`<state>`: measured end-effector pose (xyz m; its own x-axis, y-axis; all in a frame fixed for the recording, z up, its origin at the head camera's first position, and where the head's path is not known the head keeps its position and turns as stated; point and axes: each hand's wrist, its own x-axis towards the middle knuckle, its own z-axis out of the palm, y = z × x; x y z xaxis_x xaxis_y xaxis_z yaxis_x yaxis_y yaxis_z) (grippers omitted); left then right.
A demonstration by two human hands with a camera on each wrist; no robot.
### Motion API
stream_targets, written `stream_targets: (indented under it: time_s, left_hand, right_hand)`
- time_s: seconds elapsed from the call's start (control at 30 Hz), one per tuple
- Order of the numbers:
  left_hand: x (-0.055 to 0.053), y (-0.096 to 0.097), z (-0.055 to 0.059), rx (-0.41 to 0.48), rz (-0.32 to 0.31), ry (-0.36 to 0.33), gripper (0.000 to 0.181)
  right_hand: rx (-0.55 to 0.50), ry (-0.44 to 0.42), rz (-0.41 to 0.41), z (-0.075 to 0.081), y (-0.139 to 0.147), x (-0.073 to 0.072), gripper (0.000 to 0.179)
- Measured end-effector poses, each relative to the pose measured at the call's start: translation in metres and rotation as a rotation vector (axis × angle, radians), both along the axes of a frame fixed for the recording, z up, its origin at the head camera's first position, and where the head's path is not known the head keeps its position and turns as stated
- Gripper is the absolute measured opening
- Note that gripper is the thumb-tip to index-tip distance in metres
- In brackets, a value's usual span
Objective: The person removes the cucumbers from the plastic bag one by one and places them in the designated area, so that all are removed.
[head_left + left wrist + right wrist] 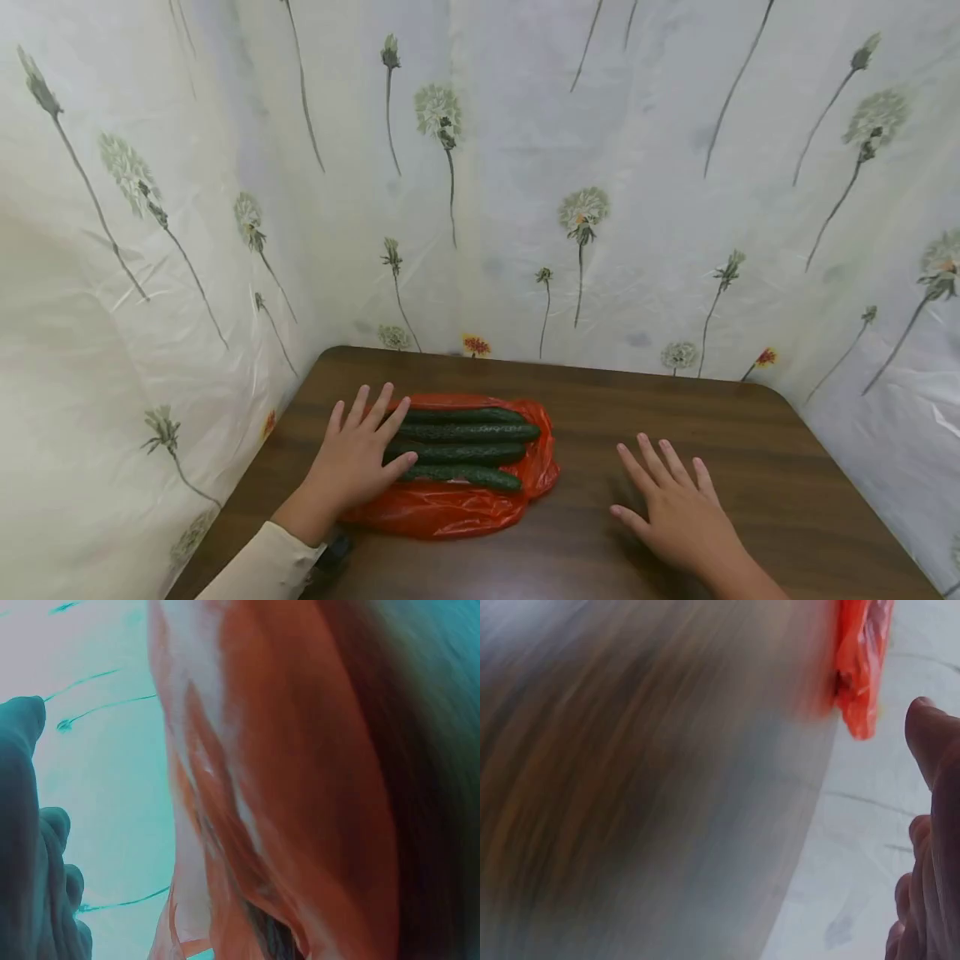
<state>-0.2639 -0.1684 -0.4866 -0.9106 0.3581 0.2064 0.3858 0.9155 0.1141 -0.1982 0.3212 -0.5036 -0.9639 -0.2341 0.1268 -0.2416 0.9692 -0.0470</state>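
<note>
Several dark green cucumbers [465,432] lie side by side on a spread red plastic bag [450,518], on the left half of the table. The left hand [354,462], fingers spread and straight, is over the left end of the bag, its thumb and fingertips overlapping the cucumbers' ends in the head view. In the left wrist view the bag [300,772] fills the middle, with a bit of dark cucumber at the bottom. To the right of the bag, the right hand [678,517] is spread over the table, holding nothing. The bag's end [862,675] shows in the right wrist view.
The brown wood-grain table [585,392] has rounded far corners. A pale curtain [495,183] printed with dandelions stands right behind it and along both sides. A small dark object [332,554] sits at the left wrist, below the cuff.
</note>
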Motion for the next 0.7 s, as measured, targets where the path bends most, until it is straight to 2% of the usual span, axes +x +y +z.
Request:
stream_targets:
  time_s: [0.17,0.27,0.4,0.53,0.6,0.7]
  left_hand:
    - [-0.001,-0.001,0.004,0.154,0.040,-0.049,0.084]
    - [-0.003,-0.004,0.007,0.255,0.067,-0.053,0.081]
    - [-0.004,-0.013,0.010,0.330,0.114,-0.036,0.080]
    - [-0.004,-0.031,0.012,0.399,0.173,-0.042,0.078]
    - [-0.002,-0.041,0.012,0.462,0.181,-0.082,0.076]
    - [0.003,-0.052,0.011,0.572,0.167,-0.192,0.073]
  right_hand:
    - [-0.032,-0.011,0.010,0.002,-0.015,-0.008,0.092]
    - [-0.046,-0.009,0.017,0.003,-0.025,-0.012,0.091]
    - [-0.071,0.004,0.022,0.004,-0.042,-0.018,0.089]
    - [-0.085,0.018,0.033,0.004,-0.058,-0.021,0.087]
    - [-0.091,0.023,0.043,0.004,-0.065,-0.023,0.087]
    - [-0.105,0.037,0.047,0.005,-0.073,-0.027,0.088]
